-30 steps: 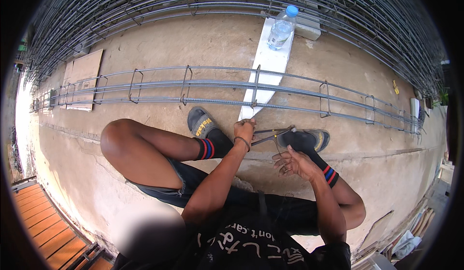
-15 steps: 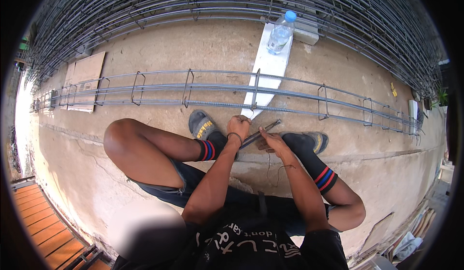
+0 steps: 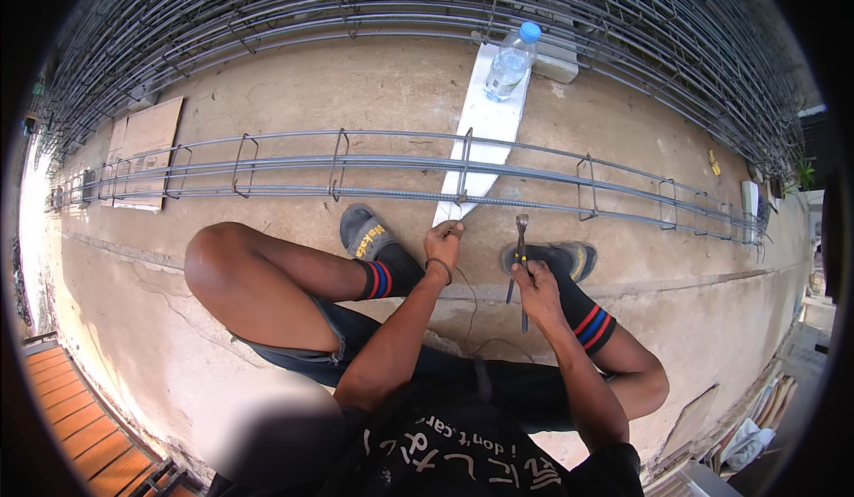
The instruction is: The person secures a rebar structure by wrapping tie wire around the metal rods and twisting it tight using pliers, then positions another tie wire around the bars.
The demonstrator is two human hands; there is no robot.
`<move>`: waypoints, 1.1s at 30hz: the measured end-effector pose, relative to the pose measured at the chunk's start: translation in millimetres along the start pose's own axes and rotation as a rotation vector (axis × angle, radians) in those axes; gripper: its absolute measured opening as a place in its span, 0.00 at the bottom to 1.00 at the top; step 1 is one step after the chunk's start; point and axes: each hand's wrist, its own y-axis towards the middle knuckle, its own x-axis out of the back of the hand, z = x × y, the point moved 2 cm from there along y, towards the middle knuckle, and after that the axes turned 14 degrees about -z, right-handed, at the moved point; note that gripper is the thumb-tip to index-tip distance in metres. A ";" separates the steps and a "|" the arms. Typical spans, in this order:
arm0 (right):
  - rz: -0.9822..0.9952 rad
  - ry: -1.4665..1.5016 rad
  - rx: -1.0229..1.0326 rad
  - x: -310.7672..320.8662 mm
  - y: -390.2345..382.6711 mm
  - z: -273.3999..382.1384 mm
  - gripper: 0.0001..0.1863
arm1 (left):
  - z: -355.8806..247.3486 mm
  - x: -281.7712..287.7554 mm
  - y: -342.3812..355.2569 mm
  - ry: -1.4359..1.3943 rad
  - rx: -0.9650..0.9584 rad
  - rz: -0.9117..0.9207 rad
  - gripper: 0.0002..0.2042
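Note:
My right hand (image 3: 539,294) is wrapped around end-cutting pliers (image 3: 522,241), held with the jaws away from me and the dark handles toward me. My left hand (image 3: 442,243) is closed in a pinch just below the near bars of a long, narrow rebar cage (image 3: 391,162). From that hand a thin tie wire (image 3: 474,306) trails down and curls toward my lap. The fingertips sit close to a square stirrup (image 3: 463,166) of the cage, over the tip of a white board (image 3: 487,124). Pliers and cage are apart.
A clear bottle with a blue cap (image 3: 511,63) stands on the white board. Stacked rebar cages (image 3: 294,12) fill the far side, with a concrete block (image 3: 556,66) by them. Flat cardboard (image 3: 147,150) lies under the cage's left part. My sandalled feet (image 3: 366,233) flank my hands.
My right hand has moved right and away from my left, turning the pliers from slanting across to pointing at the cage. My left hand shifted slightly, still pinching near the cage.

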 end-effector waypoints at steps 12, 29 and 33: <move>0.122 0.220 0.284 -83.0 36.7 -26.3 0.19 | -47.3 5.4 -18.3 -0.345 0.509 0.321 0.15; 0.366 0.146 0.051 -48.3 36.1 -33.8 0.13 | -17.6 -7.3 -20.6 -0.307 0.321 0.058 0.07; 0.326 0.056 0.000 -47.8 26.7 -13.7 0.16 | -8.4 -12.6 -18.1 -0.356 0.237 -0.023 0.08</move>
